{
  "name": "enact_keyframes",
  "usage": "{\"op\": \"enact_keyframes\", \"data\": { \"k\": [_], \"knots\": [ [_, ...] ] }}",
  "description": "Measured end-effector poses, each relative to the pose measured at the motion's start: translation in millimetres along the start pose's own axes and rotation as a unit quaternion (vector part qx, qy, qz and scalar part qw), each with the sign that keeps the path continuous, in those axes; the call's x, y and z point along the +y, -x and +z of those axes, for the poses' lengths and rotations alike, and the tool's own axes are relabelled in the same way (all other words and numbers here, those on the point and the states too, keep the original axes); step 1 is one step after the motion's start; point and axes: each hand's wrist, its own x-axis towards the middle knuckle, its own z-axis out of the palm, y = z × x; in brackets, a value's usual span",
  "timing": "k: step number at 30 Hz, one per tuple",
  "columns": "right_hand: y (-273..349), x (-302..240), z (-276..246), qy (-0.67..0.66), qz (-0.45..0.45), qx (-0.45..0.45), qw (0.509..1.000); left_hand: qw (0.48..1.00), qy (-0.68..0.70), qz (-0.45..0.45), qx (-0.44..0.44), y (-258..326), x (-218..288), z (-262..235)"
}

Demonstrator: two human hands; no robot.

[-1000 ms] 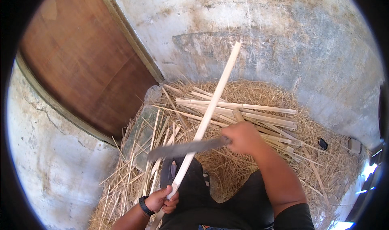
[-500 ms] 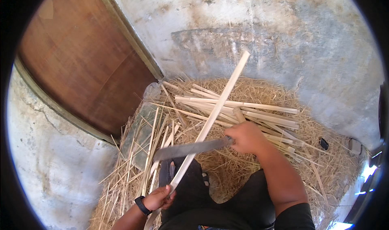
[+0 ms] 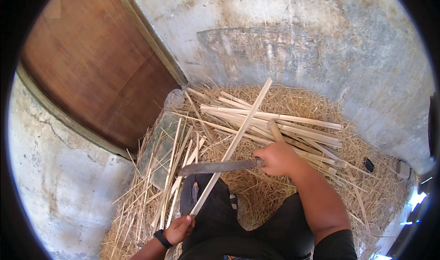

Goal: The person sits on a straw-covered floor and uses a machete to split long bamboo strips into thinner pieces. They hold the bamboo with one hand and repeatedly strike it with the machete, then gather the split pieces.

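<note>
My left hand (image 3: 179, 229), with a dark band at the wrist, is closed on the near end of a long, pale bamboo strip (image 3: 242, 131). The strip slants up and away to the right, past my left knee. My right hand (image 3: 276, 159) is wrapped around the handle of a machete (image 3: 220, 167), most of the handle hidden by the fingers. Its dark, worn blade points left and lies across the strip above my knee. Just beyond my right fist a short, thick wooden piece (image 3: 275, 131) sticks up; I cannot tell whether it belongs to the handle.
Several bamboo strips (image 3: 311, 120) lie piled beyond my right hand, and thinner ones (image 3: 172, 154) lean at the left. Straw-like shavings (image 3: 256, 200) cover the floor. A brown door (image 3: 101, 67) and a stained wall (image 3: 293, 44) stand behind. A small black object (image 3: 369, 164) lies at the right.
The bamboo strip has slid back toward me, its far tip now lower and farther left. My left hand has moved slightly nearer my body. The machete stays across the strip, nearly in place.
</note>
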Motion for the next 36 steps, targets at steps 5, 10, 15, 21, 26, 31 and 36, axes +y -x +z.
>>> {"op": "enact_keyframes", "data": {
  "k": [5,10,15,21,26,31,36],
  "knots": [
    [0,30,-7,-0.057,0.107,0.071,0.990,0.992,-0.107,0.068,0.029,-1,-6,-3],
    [-1,34,-1,-0.018,0.135,0.078,0.988,0.986,-0.139,0.077,0.054,-7,-14,-13],
    [-10,2,10,0.002,0.006,-0.029,1.000,0.982,-0.156,0.083,0.061,-13,-17,-10],
    [-11,35,4,-0.048,0.112,0.039,0.992,0.964,-0.217,0.128,0.083,-13,-20,-12],
    [-7,49,3,-0.061,0.191,0.097,0.975,0.971,-0.197,0.109,0.078,-20,-19,-13],
    [-14,1,9,0.005,0.035,-0.033,0.999,0.975,-0.190,0.097,0.065,-22,-17,-12],
    [-15,2,10,-0.039,0.029,-0.027,0.998,0.964,-0.230,0.112,0.073,-16,-17,-13]
  ]
}}
